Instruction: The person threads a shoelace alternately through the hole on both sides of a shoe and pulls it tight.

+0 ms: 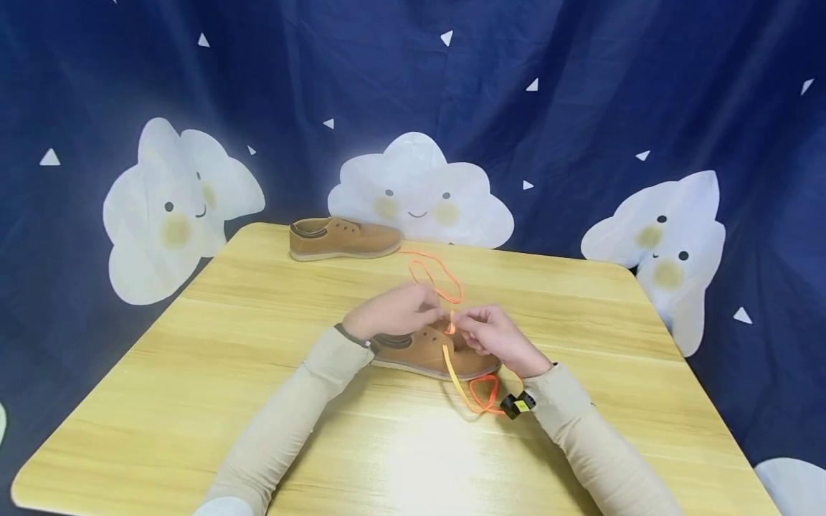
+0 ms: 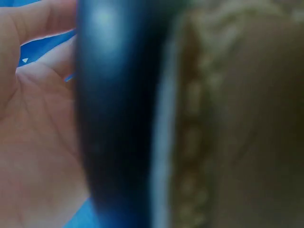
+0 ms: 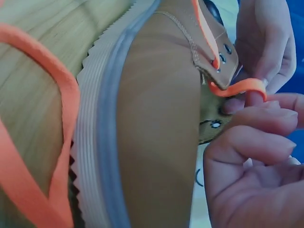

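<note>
A brown lace-up shoe [image 1: 422, 352] lies on the table, toe to the right. Its orange shoelace [image 3: 244, 87] comes out between the eyelet flaps, and both hands meet at that short length. My left hand [image 1: 403, 309], above the shoe's opening, pinches the lace between thumb and finger. From the toe side, my right hand [image 1: 493, 333] holds the same bit with curled fingers; its exact grip is partly hidden. Another stretch of lace passes through an eyelet and hangs over the near side. The left wrist view shows the left palm [image 2: 38, 118] beside the blurred dark shoe collar [image 2: 123, 95].
A second brown shoe [image 1: 345, 240], with no lace visible in its eyelets, stands at the back left of the wooden table [image 1: 213, 344]. An orange lace loop [image 1: 454, 276] lies behind the hands. A blue curtain [image 1: 413, 64] with clouds hangs behind.
</note>
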### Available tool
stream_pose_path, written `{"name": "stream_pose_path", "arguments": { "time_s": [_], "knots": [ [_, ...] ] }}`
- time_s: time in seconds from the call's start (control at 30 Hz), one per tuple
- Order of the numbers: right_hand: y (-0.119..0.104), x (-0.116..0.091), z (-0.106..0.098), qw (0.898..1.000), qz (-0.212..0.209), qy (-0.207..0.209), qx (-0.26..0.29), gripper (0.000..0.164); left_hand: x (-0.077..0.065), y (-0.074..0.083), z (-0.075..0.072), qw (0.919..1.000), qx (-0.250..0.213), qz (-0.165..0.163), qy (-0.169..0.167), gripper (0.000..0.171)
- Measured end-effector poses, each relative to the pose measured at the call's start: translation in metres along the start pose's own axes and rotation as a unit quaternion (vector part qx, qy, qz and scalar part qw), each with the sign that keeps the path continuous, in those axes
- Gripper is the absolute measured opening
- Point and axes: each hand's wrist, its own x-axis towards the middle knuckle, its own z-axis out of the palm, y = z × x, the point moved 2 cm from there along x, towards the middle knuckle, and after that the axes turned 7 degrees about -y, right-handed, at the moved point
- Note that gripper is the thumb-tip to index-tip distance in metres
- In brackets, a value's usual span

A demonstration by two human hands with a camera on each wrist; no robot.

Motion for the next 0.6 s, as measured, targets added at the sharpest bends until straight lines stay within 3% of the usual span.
{"name": "stream_pose_path", "arguments": {
  "time_s": [0.07, 0.3, 0.5, 0.6],
  "knots": [
    [0.004, 0.002, -0.001, 1.000, 0.015, -0.008, 0.009, 0.029, 0.001, -0.002, 0.002, 0.9997, -0.001, 0.002, -0.023, 0.027],
    [0.011, 0.013, -0.003, 0.997, 0.045, -0.064, 0.020, 0.036, 0.002, -0.005, 0.004, 0.9995, -0.013, -0.017, -0.023, 0.025],
    [0.013, 0.016, -0.006, 0.998, 0.041, -0.052, 0.013, 0.027, 0.003, -0.005, 0.004, 0.9994, -0.016, -0.016, -0.025, 0.025],
    [0.014, 0.017, -0.004, 0.999, 0.032, -0.036, -0.001, 0.029, 0.003, -0.006, 0.004, 0.9991, -0.016, -0.032, -0.022, 0.022]
  ]
}}
